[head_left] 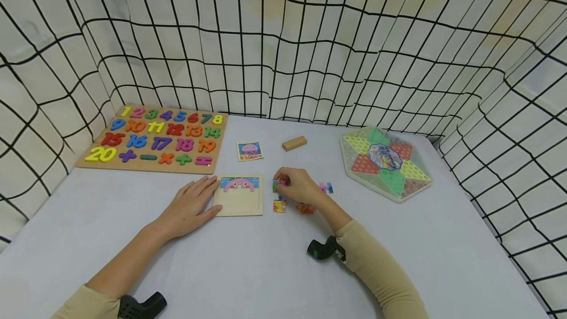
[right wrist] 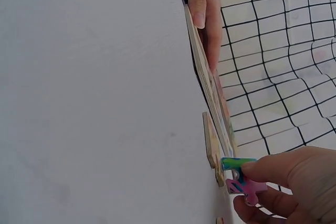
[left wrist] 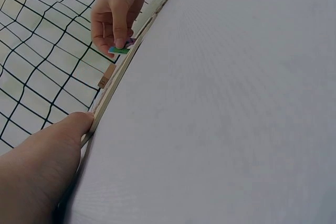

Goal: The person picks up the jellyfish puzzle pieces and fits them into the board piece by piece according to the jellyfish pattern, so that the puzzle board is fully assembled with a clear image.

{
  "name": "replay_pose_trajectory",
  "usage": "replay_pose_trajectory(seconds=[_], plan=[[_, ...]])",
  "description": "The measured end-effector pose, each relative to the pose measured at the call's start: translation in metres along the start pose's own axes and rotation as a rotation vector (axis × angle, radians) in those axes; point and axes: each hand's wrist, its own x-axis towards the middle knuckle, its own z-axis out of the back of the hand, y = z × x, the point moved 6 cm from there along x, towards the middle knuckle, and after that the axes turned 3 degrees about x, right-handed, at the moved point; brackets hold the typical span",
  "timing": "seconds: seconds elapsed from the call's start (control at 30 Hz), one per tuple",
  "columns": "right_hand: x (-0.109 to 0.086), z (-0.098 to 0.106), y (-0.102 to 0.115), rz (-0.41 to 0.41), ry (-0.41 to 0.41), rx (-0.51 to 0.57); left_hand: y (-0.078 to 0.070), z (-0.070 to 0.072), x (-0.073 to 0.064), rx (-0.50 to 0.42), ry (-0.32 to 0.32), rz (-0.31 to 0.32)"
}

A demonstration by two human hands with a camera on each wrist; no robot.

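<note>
A wooden jigsaw tray (head_left: 239, 206) lies on the white table, with a pink face and blue pieces along its top row and bare wood below. My left hand (head_left: 188, 207) rests against the tray's left side, fingers extended, thumb at its lower left corner. Just right of the tray, my right hand (head_left: 299, 186) pinches a green and pink jigsaw piece (right wrist: 247, 186) between thumb and fingers. Loose jigsaw pieces lie around that hand: a yellow and red one (head_left: 279, 206), a red-orange one (head_left: 304, 208) partly behind the wrist, and a pink and blue one (head_left: 329, 188).
A small picture card (head_left: 250, 151) and a wooden block (head_left: 294, 143) lie beyond the tray. At back left is a number board (head_left: 146, 165); at right, a hexagonal game box (head_left: 385, 161). Black netting (head_left: 283, 58) encloses the table's back and sides.
</note>
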Motion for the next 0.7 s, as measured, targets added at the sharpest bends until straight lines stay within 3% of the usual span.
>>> replay_pose_trajectory(seconds=[0.7], plan=[[0.02, -0.014, 0.022, 0.024, 0.051, 0.146, 0.0, 0.001, 0.0, 0.003, -0.001, -0.002]])
